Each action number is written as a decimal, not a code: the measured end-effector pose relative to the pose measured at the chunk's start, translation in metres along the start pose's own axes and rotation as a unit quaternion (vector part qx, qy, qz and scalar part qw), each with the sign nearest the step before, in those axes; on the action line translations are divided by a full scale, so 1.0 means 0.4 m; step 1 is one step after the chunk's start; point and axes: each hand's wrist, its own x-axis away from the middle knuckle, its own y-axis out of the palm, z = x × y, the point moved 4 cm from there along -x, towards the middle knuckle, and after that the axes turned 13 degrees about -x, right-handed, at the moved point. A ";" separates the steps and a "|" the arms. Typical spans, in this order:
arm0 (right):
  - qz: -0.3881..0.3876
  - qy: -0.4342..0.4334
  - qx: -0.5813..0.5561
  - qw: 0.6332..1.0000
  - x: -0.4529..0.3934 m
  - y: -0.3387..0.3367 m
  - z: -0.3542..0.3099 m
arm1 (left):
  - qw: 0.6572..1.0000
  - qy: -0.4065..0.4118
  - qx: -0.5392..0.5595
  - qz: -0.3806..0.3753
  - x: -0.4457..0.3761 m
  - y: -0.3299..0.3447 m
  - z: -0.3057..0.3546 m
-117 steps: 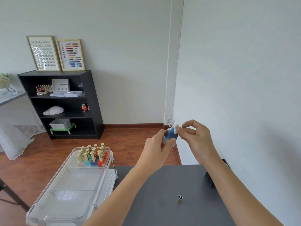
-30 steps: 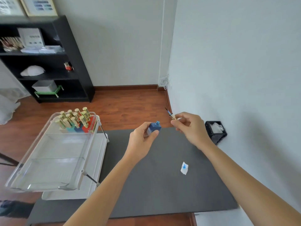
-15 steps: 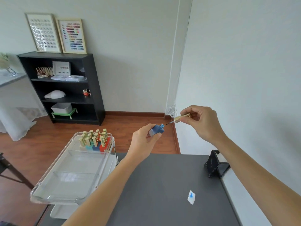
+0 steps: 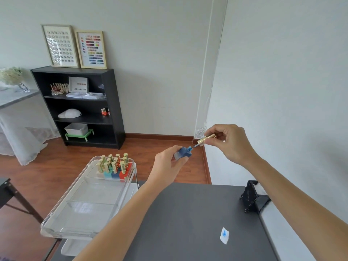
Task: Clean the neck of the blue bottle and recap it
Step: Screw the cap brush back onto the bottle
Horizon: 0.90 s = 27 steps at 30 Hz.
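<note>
Blue bottle, a small squarish glass block, is gripped in the left hand in the air beyond the far edge of the dark grey table, well above it. Its long axis tilts, threaded neck pointing up and to the right. The right hand pinches a smooth gold cylindrical cap just right of the bottle, its thin brush stem aimed down-left with the tip at the bottle's mouth; cap and neck are still apart. On the matte tabletop, nearer than the bottle and to its right, lies a white wipe stained blue, with bare surface all round. Left of the bottle a clear plastic tray holds gold-capped bottles at its far end. Far behind the bottle stands a black shelf.
</note>
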 end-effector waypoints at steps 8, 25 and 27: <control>-0.064 -0.007 0.013 0.998 -0.005 0.031 -0.003 | 1.000 0.012 -0.002 -0.009 0.000 0.000 0.010; -0.065 0.082 0.111 0.988 -0.028 0.054 0.036 | 0.999 0.026 0.007 -0.019 0.011 0.009 0.006; -0.102 0.071 0.079 0.989 -0.021 0.047 0.030 | 0.999 0.026 0.002 -0.021 0.010 0.009 0.000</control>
